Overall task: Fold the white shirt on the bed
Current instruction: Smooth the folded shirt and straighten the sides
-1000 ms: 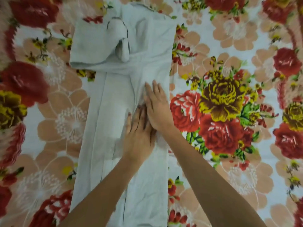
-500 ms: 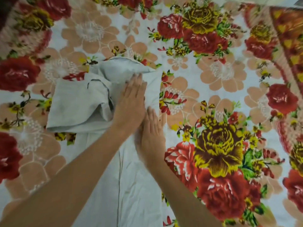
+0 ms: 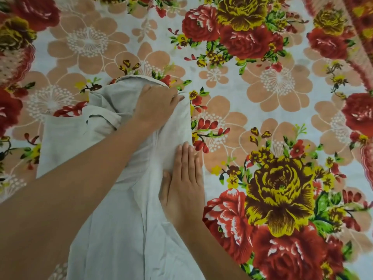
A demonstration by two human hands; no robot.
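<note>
The white shirt [image 3: 113,235] lies as a long narrow strip on the flowered bed sheet [image 3: 278,110], running from the lower edge up to the middle left. A sleeve sticks out sideways at its left. My left hand [image 3: 155,106] reaches over the shirt's far end and grips the cloth at the upper right corner, fingers curled into the fabric. My right hand [image 3: 183,182] rests flat, fingers together, on the shirt's right edge, a little nearer to me.
The bed sheet, printed with red, yellow and peach flowers, covers everything else in view. A patterned border of the sheet runs along the far right [image 3: 361,23].
My left hand slid from the shirt's middle up to its far end and closed on the corner. My right hand stayed flat on the right edge. The view moved forward over the bed.
</note>
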